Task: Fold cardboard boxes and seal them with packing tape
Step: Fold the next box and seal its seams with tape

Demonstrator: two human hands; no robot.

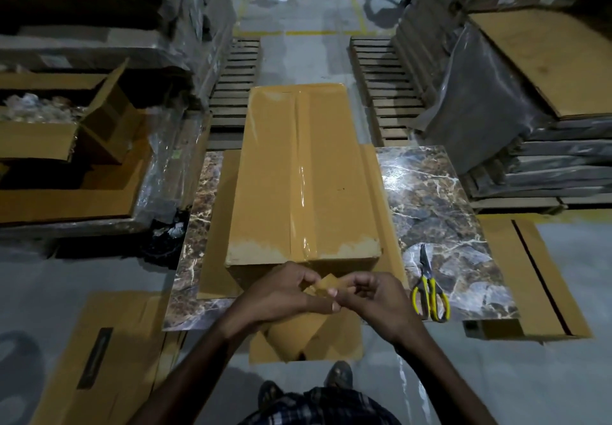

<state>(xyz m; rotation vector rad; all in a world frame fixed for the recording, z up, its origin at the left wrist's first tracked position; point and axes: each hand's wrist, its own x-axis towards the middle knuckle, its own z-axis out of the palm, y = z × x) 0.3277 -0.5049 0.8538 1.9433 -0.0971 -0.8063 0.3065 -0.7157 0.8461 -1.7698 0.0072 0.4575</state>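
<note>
Head view: A long closed cardboard box (298, 173) lies lengthwise on a flat cardboard sheet (215, 226), which rests on the marble-patterned counter (440, 192). A strip of clear tape (299, 192) runs along the centre seam of the box top and over its near edge. The left hand (281, 292) and right hand (371, 298) meet just in front of the near end of the box. Both hands have curled fingers and pinch a small tan piece (326, 284) between them; whether it is tape or cardboard cannot be told. Yellow-handled scissors (430, 288) lie closed on the counter, right of the box. An open carton (49, 133) stands at far left.
</note>
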